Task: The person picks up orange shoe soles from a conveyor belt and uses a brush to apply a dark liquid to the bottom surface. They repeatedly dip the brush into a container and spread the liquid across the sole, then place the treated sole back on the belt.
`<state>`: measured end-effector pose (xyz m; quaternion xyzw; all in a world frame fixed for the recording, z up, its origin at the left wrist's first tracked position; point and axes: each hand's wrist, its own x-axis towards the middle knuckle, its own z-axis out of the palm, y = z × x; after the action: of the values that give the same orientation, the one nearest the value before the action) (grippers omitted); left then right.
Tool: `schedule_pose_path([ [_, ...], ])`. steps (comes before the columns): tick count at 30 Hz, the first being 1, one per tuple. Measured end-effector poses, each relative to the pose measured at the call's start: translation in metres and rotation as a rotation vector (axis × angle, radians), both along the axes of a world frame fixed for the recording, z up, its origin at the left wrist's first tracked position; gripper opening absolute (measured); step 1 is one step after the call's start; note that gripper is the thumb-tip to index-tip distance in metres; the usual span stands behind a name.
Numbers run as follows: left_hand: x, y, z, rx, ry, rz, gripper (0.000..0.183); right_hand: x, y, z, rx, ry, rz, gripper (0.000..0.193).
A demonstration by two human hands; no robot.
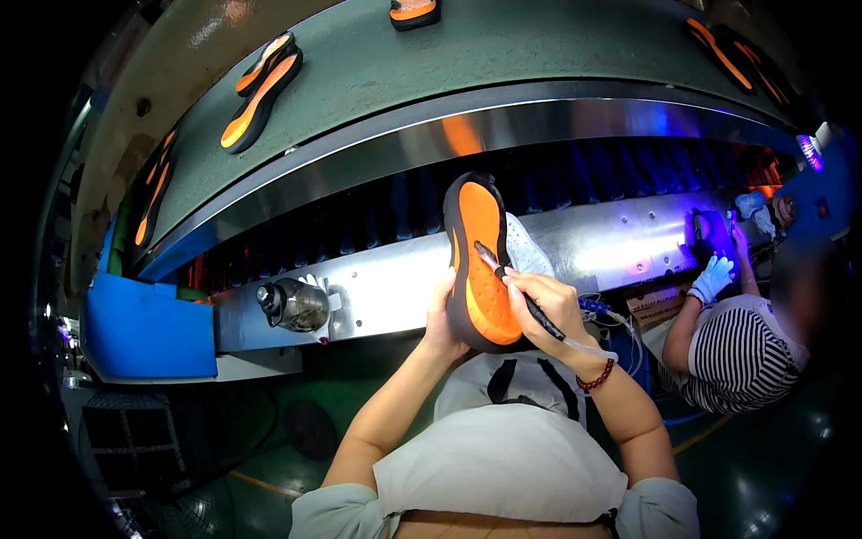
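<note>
An orange shoe sole [480, 217] with a black rim stands tilted up before me, its orange face toward me and small holes in its lower half. My left hand [440, 322] grips its lower left edge, with the fingers partly hidden behind it. In my right hand [555, 310] is a slim dark brush [489, 259], held like a pen, a pale thin tube trailing from its rear end by the wrist. The brush tip touches or nearly touches the middle of the orange face. Behind the sole, a white perforated piece [524, 250] partly shows on the metal ledge.
Across the far side runs a green belt [539, 54] carrying several orange-and-black soles [262, 101]. A metal ledge [395, 278] lies before me, with a dark translucent bottle [302, 305] on its left part. At right sits a co-worker in a striped top [741, 350], wearing a pale glove.
</note>
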<state>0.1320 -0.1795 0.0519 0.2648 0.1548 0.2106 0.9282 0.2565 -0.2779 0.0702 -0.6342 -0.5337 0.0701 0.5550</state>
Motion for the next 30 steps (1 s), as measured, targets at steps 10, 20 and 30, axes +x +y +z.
schedule_pose_path([
  [10, 0.012, -0.005, -0.004, 0.023, 0.138, 0.029, 0.04, 0.0, -0.005, 0.002, -0.011, 0.006, -0.02, 0.01],
  [20, 0.005, 0.011, -0.002, 0.046, 0.007, -0.04, 0.047, 0.035, -0.02, 0.022, 0.053, 0.546, 0.012, 0.023],
  [30, -0.003, 0.011, -0.012, -0.118, -0.122, -0.141, 0.049, 0.034, -0.015, -0.01, 0.004, 0.529, -0.073, 0.024],
])
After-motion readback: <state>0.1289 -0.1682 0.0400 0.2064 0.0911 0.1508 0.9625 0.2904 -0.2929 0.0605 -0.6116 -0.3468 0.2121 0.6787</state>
